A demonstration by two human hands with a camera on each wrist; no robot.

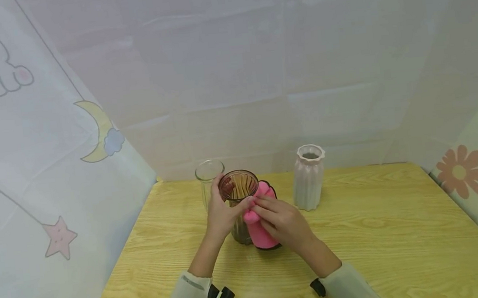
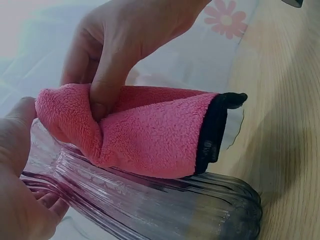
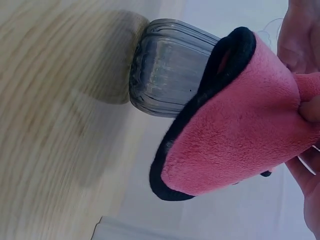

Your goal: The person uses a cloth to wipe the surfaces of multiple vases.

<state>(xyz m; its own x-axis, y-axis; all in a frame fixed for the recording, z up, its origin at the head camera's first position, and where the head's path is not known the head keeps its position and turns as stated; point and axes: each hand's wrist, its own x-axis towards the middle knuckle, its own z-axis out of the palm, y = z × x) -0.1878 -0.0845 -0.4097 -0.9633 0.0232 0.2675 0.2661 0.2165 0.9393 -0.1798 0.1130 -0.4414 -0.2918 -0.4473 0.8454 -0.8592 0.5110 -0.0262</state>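
A ribbed glass vase [image 1: 241, 230], purplish at the rim and greyer towards its base, stands near the middle of the table. My left hand [image 1: 221, 213] grips it round the neck, just under the flared rim. In my right hand [image 1: 287, 223] is a pink cloth [image 1: 261, 233] with a black edge, pinched between thumb and fingers. The cloth lies against the right side of the vase, as the left wrist view shows [image 2: 150, 135]. In the right wrist view the cloth [image 3: 235, 125] hides the upper part of the vase [image 3: 170, 70].
Behind my left hand stands a clear glass vase [image 1: 209, 170]. A white fluted vase [image 1: 309, 180] is at the back right of the wooden table [image 1: 382, 241]. A printed curtain [image 1: 231, 73] hangs behind and at both sides.
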